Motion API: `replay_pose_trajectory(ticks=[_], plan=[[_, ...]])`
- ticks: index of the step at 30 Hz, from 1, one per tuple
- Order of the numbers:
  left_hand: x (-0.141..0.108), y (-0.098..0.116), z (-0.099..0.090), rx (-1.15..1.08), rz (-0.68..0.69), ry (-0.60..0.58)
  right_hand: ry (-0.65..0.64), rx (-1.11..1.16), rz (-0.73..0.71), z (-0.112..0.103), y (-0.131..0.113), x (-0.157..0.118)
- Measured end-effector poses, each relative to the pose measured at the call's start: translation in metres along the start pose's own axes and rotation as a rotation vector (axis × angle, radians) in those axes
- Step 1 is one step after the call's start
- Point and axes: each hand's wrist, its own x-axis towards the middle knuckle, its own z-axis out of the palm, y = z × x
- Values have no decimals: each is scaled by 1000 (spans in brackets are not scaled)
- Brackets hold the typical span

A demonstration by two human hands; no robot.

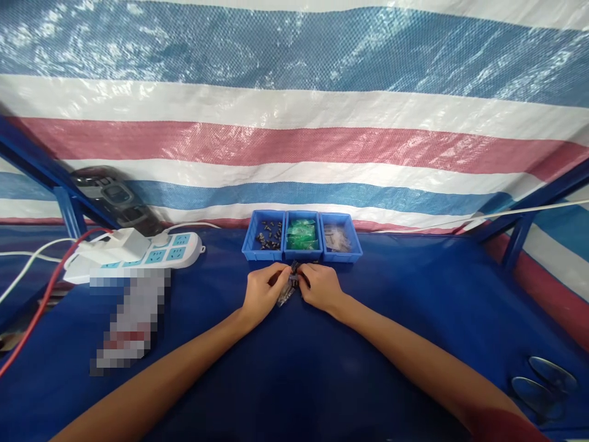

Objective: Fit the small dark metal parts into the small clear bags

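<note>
My left hand point(267, 293) is closed in a pinch on a small clear plastic bag point(285, 297), which hangs below its fingertips. Facing it, my right hand point(321, 286) pinches a small dark part point(294, 280) at the mouth of the bag. The fingertips hide much of both, and I cannot tell how far inside the bag the part is. Just beyond my hands, three blue bins stand side by side: the left bin point(261, 255) contains small dark parts, the middle bin point(304, 253) green packets, the right bin point(343, 254) clear plastic packets.
A white power strip point(191, 255) with plugs and cables lies at the left, a dark bottle point(122, 199) behind it. A blurred-out object point(138, 319) is nearer me. Eyeglasses point(543, 383) rest at the right front of the blue table point(294, 380). A striped sheet point(294, 141) hangs behind.
</note>
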Motion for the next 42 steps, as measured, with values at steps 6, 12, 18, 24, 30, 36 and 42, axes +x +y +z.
replay_pose_trajectory(ticks=[6,12,18,24,30,36,42], plan=[[1,0,-1,1,14,-19,192,213,-41,-8,-2,1],[2,0,1,-1,-17,-42,283,374,-90,-9,-3,1],[3,0,1,26,24,-46,374,438,-78,-10,-3,1],[3,-3,2,20,88,-83,434,447,-89,-14,-4,2],[3,-6,6,-3,129,-52,450,446,-158,-10,-2,2],[3,-5,6,-6,107,-33,404,432,-137,-8,1,1],[2,-3,5,7,98,-28,365,441,-96,-8,1,1]])
